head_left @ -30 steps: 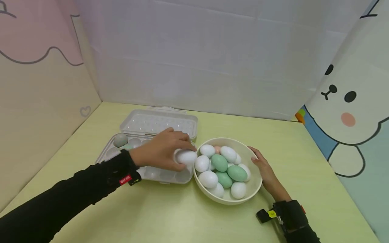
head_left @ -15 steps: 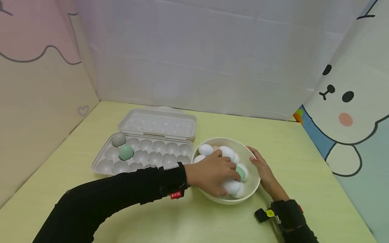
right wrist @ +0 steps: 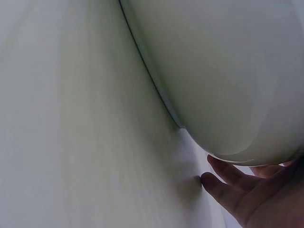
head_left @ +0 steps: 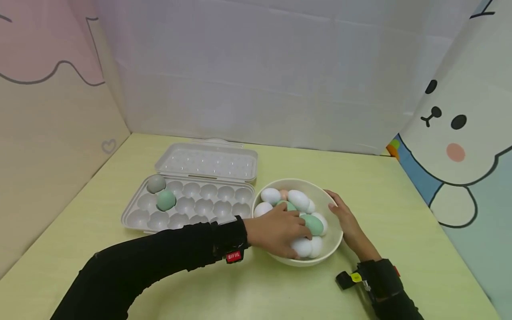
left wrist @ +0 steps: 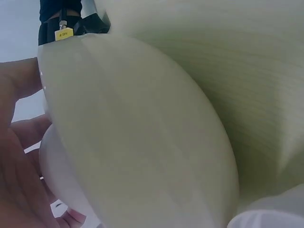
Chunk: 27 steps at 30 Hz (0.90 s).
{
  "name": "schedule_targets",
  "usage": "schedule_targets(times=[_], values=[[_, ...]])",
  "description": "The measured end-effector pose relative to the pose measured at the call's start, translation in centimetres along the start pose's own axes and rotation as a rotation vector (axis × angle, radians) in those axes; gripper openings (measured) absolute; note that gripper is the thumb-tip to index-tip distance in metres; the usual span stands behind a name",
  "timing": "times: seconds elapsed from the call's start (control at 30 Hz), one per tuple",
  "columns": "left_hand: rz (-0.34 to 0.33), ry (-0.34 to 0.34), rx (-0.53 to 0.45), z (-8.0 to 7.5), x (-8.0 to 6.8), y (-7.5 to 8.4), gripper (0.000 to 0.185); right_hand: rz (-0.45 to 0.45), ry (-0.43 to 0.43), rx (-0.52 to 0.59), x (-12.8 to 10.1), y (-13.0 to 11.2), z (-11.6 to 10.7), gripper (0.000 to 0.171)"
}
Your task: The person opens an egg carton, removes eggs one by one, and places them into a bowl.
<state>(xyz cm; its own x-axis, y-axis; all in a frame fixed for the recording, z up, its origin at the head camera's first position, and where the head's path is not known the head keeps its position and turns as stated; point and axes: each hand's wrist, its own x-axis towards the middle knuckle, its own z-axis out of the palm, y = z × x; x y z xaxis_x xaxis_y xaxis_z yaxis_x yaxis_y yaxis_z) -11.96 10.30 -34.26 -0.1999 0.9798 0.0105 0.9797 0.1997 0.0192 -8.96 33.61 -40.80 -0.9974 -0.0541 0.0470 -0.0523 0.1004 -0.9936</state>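
Note:
A cream bowl holds white and green eggs and a peach-coloured one. Inside it, my left hand has thumb and fingers about a white egg; the hand hides part of the pile. In the left wrist view, a white egg shows between the hand and the bowl's wall. A green egg lies by the fingertips. My right hand rests on the bowl's right rim, and the right wrist view shows its fingers under the curved side.
Left of the bowl lies an opened egg carton, its lid folded back. A grey egg and a green egg sit in its left cups. Walls stand behind and at both sides of the yellow table.
My left hand has moved right from above the carton's edge into the bowl, carrying the white egg, then shifted slightly left. My right hand has stayed at the rim.

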Motion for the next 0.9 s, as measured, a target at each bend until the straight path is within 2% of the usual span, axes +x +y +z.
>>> schedule_targets(times=[0.27,0.43,0.5,0.6,0.7,0.83,0.9], values=[[-0.005,-0.051,-0.028,-0.8,-0.3,-0.5,0.049,-0.002,-0.003,0.006,0.0,0.0,0.0,0.045],[-0.023,-0.032,-0.095,-2.4,-1.8,-1.6,0.046,-0.008,0.003,0.008,0.0,0.1,0.0,0.044],[-0.055,-0.008,-0.137,-3.1,-2.8,-2.5,0.044,-0.009,0.006,0.004,0.0,0.0,-0.1,0.044],[-0.134,0.048,-0.196,-4.1,-4.8,-4.3,0.04,-0.002,0.013,-0.01,0.1,-0.1,-0.1,0.045],[-0.232,0.11,-0.221,-4.2,-7.6,-6.5,0.038,0.014,0.021,-0.02,0.1,-0.2,-0.1,0.046],[-0.37,0.162,-0.187,-3.4,-12.5,-9.4,0.035,0.034,0.023,-0.024,0.2,-0.3,0.0,0.046],[-0.438,0.164,-0.159,-3.2,-15.3,-10.9,0.033,0.028,0.021,-0.018,0.2,-0.2,0.0,0.046]])
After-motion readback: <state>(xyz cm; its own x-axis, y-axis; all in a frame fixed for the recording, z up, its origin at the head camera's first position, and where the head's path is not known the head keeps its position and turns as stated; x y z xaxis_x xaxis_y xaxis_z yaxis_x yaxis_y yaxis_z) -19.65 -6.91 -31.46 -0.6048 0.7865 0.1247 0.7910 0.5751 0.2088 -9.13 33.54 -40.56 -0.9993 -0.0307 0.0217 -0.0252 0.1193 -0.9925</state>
